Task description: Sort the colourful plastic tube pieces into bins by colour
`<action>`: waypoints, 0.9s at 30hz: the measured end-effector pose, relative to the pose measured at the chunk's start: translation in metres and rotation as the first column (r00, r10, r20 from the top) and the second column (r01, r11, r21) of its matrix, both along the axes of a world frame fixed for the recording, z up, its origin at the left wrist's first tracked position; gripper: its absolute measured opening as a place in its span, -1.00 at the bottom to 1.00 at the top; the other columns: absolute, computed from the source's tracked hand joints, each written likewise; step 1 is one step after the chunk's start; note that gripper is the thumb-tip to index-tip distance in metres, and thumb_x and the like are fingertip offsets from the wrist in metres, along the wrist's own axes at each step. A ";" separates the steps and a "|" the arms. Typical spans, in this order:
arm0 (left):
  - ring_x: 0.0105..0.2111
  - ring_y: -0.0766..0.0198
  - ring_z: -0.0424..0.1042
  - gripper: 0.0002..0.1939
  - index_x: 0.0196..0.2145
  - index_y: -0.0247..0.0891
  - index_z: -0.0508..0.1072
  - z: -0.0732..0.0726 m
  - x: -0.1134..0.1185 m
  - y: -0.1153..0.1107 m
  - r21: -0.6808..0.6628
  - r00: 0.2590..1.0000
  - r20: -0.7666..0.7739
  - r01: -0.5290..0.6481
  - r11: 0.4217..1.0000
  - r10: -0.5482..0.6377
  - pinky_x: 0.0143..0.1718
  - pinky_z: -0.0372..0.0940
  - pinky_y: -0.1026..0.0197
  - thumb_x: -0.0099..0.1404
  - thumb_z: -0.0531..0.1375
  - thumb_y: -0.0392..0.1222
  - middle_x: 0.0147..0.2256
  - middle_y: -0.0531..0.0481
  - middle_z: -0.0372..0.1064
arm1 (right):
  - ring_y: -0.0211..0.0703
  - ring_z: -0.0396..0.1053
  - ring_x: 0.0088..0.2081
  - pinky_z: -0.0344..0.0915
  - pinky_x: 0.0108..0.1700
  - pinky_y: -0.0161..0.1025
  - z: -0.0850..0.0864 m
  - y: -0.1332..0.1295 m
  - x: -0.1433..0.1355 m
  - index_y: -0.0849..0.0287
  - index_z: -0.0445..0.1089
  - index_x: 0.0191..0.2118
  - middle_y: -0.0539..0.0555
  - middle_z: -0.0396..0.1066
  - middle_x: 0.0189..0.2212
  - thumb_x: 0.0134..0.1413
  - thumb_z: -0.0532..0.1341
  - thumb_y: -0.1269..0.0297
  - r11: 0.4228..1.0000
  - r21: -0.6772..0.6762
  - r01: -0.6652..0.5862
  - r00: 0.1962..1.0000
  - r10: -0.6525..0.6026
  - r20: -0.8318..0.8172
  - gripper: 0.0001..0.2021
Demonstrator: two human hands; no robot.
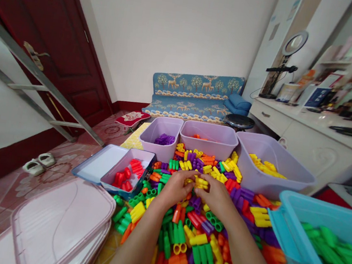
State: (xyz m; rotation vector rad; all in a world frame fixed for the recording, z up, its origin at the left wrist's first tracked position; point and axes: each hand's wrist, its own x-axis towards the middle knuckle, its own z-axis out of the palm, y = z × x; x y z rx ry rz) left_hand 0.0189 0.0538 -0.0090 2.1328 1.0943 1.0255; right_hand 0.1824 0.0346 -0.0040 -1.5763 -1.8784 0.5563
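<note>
My left hand [175, 189] and my right hand [216, 194] meet over the middle of a heap of colourful plastic tube pieces. Yellow tube pieces [201, 183] sit between the curled fingers and thumb of my right hand. The fingers and thumb of my left hand are bent round a yellow bit at the near side of them, partly hidden by the fingers. Beneath and around both hands lie loose green tubes [202, 256], purple tubes [241, 197], orange tubes [177, 263] and red tubes [194, 219], many joined side by side.
Lilac bins stand behind the heap: one with purple pieces [165, 139], one with orange [196, 136], one with yellow [267, 166]. A smaller box [109, 180] at left has red pieces; a turquoise bin [288, 216] at right has green. Lids [64, 217] are stacked at left.
</note>
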 end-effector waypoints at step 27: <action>-0.15 0.16 0.47 -0.61 -0.05 -0.25 0.48 0.000 -0.001 0.000 0.027 0.999 -0.047 -0.004 1.000 0.005 -0.08 0.32 0.15 0.15 0.16 -0.38 -0.17 -0.08 0.51 | -0.29 0.44 -0.31 0.37 -0.05 -0.15 0.049 -0.003 0.040 0.14 0.33 -0.19 -0.14 0.27 -0.43 -0.29 0.38 0.34 0.723 0.133 0.678 0.141 0.050 -0.989 -0.58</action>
